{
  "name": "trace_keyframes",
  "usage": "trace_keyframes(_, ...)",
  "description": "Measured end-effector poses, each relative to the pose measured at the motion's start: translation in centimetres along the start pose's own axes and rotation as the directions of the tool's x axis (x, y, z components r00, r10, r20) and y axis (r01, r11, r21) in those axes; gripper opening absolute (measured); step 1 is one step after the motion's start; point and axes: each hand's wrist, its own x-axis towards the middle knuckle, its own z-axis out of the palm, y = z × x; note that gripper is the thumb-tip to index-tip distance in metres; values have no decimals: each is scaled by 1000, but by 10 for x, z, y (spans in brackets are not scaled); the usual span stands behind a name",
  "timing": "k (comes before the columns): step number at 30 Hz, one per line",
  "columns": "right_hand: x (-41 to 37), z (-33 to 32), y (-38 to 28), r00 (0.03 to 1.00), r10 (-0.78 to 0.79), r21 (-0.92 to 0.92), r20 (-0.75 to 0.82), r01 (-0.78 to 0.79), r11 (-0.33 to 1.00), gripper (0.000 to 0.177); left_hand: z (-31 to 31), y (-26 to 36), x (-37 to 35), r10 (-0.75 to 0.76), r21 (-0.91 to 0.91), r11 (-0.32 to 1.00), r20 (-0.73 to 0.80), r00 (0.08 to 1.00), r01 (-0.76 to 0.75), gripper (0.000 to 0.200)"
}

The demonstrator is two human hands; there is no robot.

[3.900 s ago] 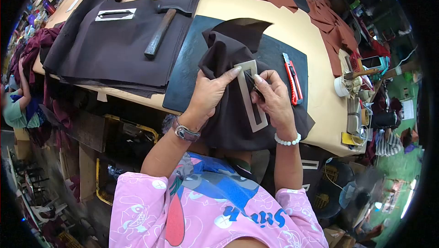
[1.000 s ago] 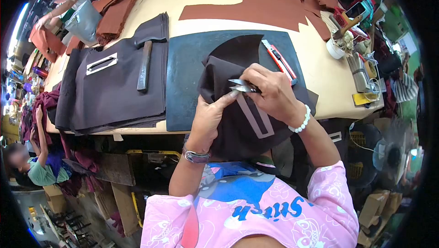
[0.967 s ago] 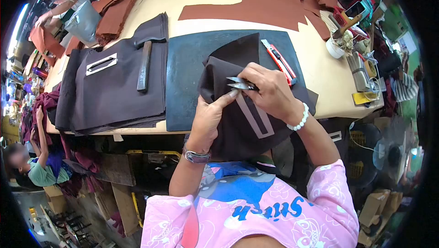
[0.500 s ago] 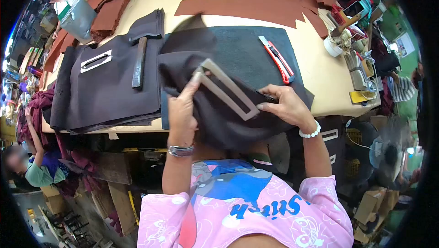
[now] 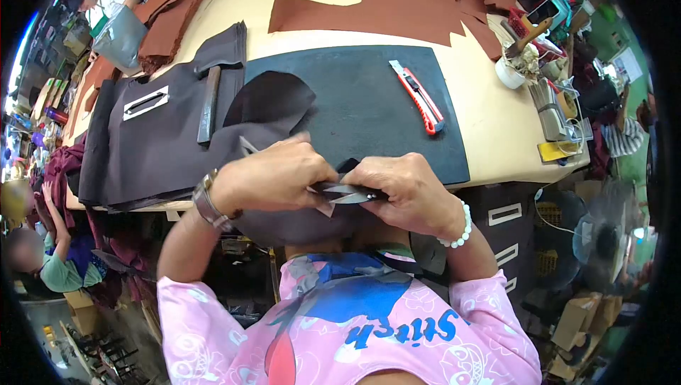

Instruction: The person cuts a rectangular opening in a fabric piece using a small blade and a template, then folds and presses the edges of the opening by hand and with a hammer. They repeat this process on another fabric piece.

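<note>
Now that the left hand, pinching dark cloth, has drawn beside the right hand, gripping metal snips at near centre, trimming seems underway.

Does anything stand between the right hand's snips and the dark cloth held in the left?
Nothing visible: the snips in the right hand sit by the left hand, which grips the dark cloth; contact is unclear.
</note>
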Motion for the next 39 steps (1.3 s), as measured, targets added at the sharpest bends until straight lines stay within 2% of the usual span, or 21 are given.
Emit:
trace_keyframes(2, 2, -6, 3, 991, -14, -20, -132, 12, 1000, 22, -22, -5, 0, -71, -127, 986, 266, 961, 107, 30)
trace_keyframes(4, 0, -17, 19, 917, -75, -48, -392, 61, 997, 29, -37, -24, -29, -196, -175, 963, 77, 978, 207, 22)
trace_keyframes(5, -7, -20, 26, 877, 64, 72, -476, -33, 997, 29, -46, -38, -51, -388, -82, 918, 8, 922, 387, 21)
trace_keyframes(6, -16, -21, 32, 817, 210, 201, -536, -119, 972, 28, -52, -63, -80, -529, -163, 842, -64, 847, 514, 21)
trace_keyframes(7, -23, -23, 38, 782, 316, 323, -537, -156, 934, 27, -60, -76, -113, -705, -57, 705, -162, 690, 707, 18)
trace_keyframes(8, -31, -25, 43, 741, 421, 439, -523, -189, 878, 26, -51, -119, -169, -658, 312, 522, -445, 607, 794, 16)
trace_keyframes(9, -38, -25, 49, 694, 521, 547, -496, -216, 809, 26, -42, -155, -225, -696, 395, 196, -589, 411, 898, 15)
trace_keyframes(10, -46, -21, 57, 676, 571, 572, -465, -263, 777, 25, -43, -160, -254, -778, 347, -12, -592, 209, 938, 14)
trace_keyframes(11, -55, -13, 69, 655, 618, 593, -435, -308, 744, 25, -39, -164, -277, -811, 289, -67, -574, 117, 955, 14)
trace_keyframes(12, -64, -5, 79, 631, 663, 613, -404, -351, 708, 24, -28, -170, -304, -819, 248, 78, -536, 204, 966, 19)
trace_keyframes(13, -71, 3, 88, 650, 670, 613, -359, -377, 694, 24, -33, -140, -273, -893, 121, 222, -373, 251, 968, 22)
trace_keyframes(14, -71, 4, 87, 651, 668, 605, -360, -382, 698, 24, -36, -103, -229, -926, -34, 332, -203, 319, 943, 25)
trace_keyframes(15, -69, 6, 84, 654, 666, 597, -359, -387, 703, 23, -23, -97, -210, -915, -286, 400, -177, 363, 871, 25)
trace_keyframes(16, -68, 8, 79, 656, 664, 588, -358, -395, 706, 23, -6, -95, -189, -898, -520, 431, -164, 409, 737, 26)
trace_keyframes(18, -58, 10, 70, 673, 674, 664, -306, -357, 658, 23, 22, -70, -119, -850, -889, 346, -161, 502, 301, 19)
trace_keyframes(20, -45, 19, 53, 708, 636, 678, -307, -306, 669, 24, 49, -57, -57, -808, -941, 328, -233, 541, 84, 19)
trace_keyframes(22, -34, 24, 28, 754, 609, 704, -244, -294, 646, 25, 65, -39, 0, -804, -971, 185, -239, 544, -154, 17)
trace_keyframes(24, -28, 34, 8, 777, 599, 743, -194, -282, 607, 28, 81, -24, 45, -780, -887, 144, -374, 501, -438, 15)
trace_keyframes(26, -28, 48, 4, 782, 601, 809, -168, -238, 537, 28, 91, -10, 67, -788, -813, 65, -397, 470, -579, 13)
trace_keyframes(30, -32, 70, 27, 705, 684, 848, -188, -235, 476, 23, 99, 3, 73, -830, -766, 63, -396, 392, -639, 14)
trace_keyframes(39, -30, 64, 37, 692, 706, 876, -149, -239, 419, 20, 106, -2, 63, -761, -775, 95, -461, 456, -625, 13)
